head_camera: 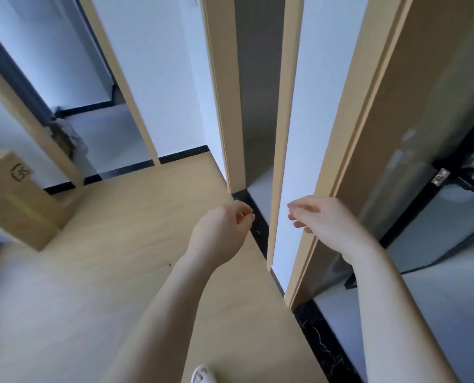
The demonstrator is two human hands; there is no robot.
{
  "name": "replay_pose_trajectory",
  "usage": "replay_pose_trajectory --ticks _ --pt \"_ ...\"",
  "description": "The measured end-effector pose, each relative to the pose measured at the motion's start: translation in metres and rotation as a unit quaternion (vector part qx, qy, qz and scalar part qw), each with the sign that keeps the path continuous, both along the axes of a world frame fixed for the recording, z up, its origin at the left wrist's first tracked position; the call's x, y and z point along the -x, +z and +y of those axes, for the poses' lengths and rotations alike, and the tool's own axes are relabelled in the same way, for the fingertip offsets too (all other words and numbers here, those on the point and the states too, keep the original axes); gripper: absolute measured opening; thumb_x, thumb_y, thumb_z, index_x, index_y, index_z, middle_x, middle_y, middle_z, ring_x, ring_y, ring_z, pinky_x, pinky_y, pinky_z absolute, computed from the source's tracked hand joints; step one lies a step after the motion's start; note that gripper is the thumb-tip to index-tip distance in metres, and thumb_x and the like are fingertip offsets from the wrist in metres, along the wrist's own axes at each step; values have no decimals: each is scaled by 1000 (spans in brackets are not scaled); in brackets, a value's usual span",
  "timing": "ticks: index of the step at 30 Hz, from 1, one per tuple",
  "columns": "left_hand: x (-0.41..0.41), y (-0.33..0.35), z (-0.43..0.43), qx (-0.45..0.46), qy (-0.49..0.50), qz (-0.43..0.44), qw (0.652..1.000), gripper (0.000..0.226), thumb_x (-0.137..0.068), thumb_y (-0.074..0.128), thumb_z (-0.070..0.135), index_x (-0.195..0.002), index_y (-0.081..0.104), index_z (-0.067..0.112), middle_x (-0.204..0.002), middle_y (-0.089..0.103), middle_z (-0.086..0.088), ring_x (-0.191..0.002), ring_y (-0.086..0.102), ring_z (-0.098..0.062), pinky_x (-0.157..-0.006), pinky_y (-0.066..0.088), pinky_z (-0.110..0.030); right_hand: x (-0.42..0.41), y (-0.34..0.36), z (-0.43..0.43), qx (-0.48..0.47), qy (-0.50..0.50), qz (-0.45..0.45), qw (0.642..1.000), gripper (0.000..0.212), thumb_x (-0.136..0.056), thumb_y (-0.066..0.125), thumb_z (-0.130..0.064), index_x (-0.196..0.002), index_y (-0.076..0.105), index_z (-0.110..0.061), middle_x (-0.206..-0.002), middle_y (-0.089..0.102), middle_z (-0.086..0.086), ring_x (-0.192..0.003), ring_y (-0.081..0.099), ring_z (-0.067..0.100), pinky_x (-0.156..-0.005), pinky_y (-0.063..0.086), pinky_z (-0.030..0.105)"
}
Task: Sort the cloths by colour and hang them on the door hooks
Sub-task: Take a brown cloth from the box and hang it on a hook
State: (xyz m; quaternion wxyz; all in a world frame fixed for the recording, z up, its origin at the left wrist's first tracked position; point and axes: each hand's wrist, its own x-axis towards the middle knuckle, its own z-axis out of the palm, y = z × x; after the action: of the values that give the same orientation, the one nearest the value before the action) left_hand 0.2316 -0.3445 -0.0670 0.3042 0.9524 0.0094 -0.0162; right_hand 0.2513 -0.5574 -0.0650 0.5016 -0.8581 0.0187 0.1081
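Grip, left hand (pixel 224 230): released; the fingers are loosely curled with the thumb close to the fingertips, and nothing is held between them. It hangs over the floor, near the black threshold.
Grip, right hand (pixel 327 225): also released; bent, relaxed fingers, grasping nothing. It is in front of the nearest door frame; I cannot tell if it touches the wood.
Cloths: they do not show in this view, so I cannot tell where they are.
Slipper (pixel 202 374): pale and rounded, only the toe shows at the bottom edge, between the two bare forearms.
Floor (pixel 92 272): smooth boards in a light wood pattern with fine grain lines.
Threshold (pixel 321 341): a narrow strip of black polished stone with thin white veins, between the wood floor and the grey tiles (pixel 437 313) on the right.
Door frame (pixel 340 134): a long straight moulding of light tan wood with stepped edges, beside a flat white wall strip (pixel 291 189).
Glass door (pixel 423 203): a shiny, slightly reflecting pane with a black edge and a small metal fitting (pixel 440 176), to the right of the frame.
Cardboard box (pixel 17 200): brown, matte, rectangular, with a dark printed mark on its side; it stands on the floor at the left.
Farther doorway (pixel 119 78): a second tan frame, with white walls and a black skirting behind it.
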Motion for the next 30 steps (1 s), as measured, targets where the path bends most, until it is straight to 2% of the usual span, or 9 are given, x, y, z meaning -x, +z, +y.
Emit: replay_pose_trajectory --ticks 4,10,14,19,22,30 --pt "-23 -2 67 -50 36 4 998 26 -103 51 42 -123 64 32 -108 69 10 -98 65 -23 -88 56 -39 -32 5 59 1 35 -3 999 15 -96 59 -33 -95 73 -36 -96 75 -15 -93 71 3 -99 55 43" --pt "-57 -7 164 -36 61 17 997 28 -103 51 43 -126 63 32 -102 64 14 -98 63 -20 -86 54 -35 -85 5 163 17 78 -17 997 14 -97 61 -30 -91 71 -38 -97 74 -17 -96 70 4 -100 54 38" --pt "-81 -10 226 -27 74 34 996 28 -103 52 44 -126 62 34 -103 65 15 -95 63 -18 -83 52 -33 -120 -4 227 35 104 -16 994 10 -95 62 -37 -92 72 -40 -101 73 -18 -99 70 7 -98 55 38" --pt "-97 -15 286 44 85 55 994 23 -101 56 43 -121 65 35 -101 65 18 -90 62 -6 -78 51 -30 -148 -13 287 47 141 -13 989 14 -96 63 -40 -105 72 -37 -105 72 -18 -101 68 5 -93 55 33" --pt "-104 -20 317 36 109 62 991 24 -101 56 43 -122 65 35 -102 65 16 -92 63 -11 -81 51 -32 -164 -17 320 50 168 -10 984 9 -96 64 -40 -103 70 -39 -105 70 -19 -100 67 5 -84 52 26" --pt "-140 -29 373 23 180 72 981 25 -101 56 44 -122 64 34 -98 65 17 -93 63 -16 -88 54 -38 -232 -35 399 73 241 -7 968 16 -95 66 -40 -109 71 -34 -107 69 -15 -99 67 11 -78 53 28"
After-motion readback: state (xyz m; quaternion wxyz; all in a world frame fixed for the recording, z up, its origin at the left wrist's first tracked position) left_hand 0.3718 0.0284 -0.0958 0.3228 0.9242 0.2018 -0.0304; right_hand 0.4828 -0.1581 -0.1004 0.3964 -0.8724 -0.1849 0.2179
